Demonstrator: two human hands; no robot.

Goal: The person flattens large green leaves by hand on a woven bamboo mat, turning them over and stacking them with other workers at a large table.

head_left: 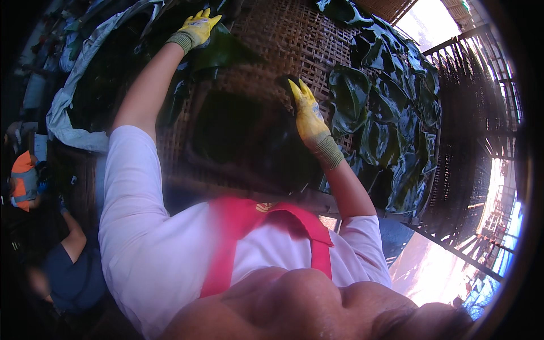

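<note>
Pressing dark leaves: two yellow-gloved hands, left hand, right hand.

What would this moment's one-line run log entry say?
left hand: yellow glove, on dark wet leaf | right hand: yellow glove, on woven bamboo tray | leaves spread right

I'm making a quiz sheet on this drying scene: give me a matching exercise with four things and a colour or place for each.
Things:
1. left hand
2. right hand
3. apron straps
4. woven tray

Descriptions:
a. red, over a white shirt
b. brown lattice under the wet leaves
c. yellow glove, at the top edge, on a dark leaf
d. yellow glove, mid-picture, beside the glossy green leaves

Pairs: 1-c, 2-d, 3-a, 4-b
</note>
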